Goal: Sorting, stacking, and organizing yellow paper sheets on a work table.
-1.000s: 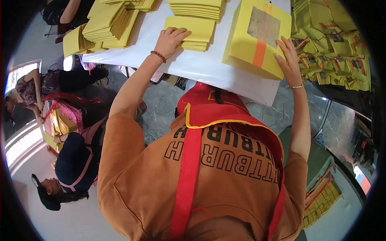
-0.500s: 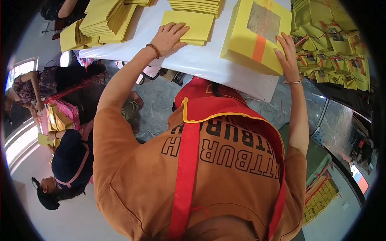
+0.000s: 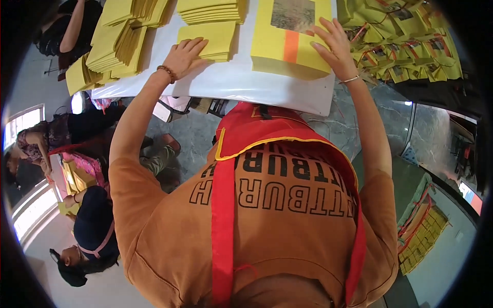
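Note:
My left hand (image 3: 185, 57) lies flat, fingers stretched, over the left near corner of a low pile of yellow folded paper pieces (image 3: 218, 41). My right hand (image 3: 333, 50) has its fingers apart along the right edge of a thick yellow paper stack (image 3: 269, 49). An orange strip (image 3: 291, 46) runs down the front of that stack's top piece, below a grey picture panel (image 3: 292, 14). Neither hand is closed around anything. Both piles rest on a white-covered table (image 3: 205, 79).
Several yellow paper bundles (image 3: 115, 46) crowd the table's left, with another stack (image 3: 210, 11) behind the low pile. Right of the table hang or lie many yellow pieces with red cords (image 3: 405, 56). Two people (image 3: 95, 215) handle yellow pieces at the left. Tied yellow bundles (image 3: 423, 249) sit lower right.
The whole view has shifted, so the table and piles appear farther left and higher. My right hand's fingers reach slightly more over the thick stack's top; the left hand stays at the low pile.

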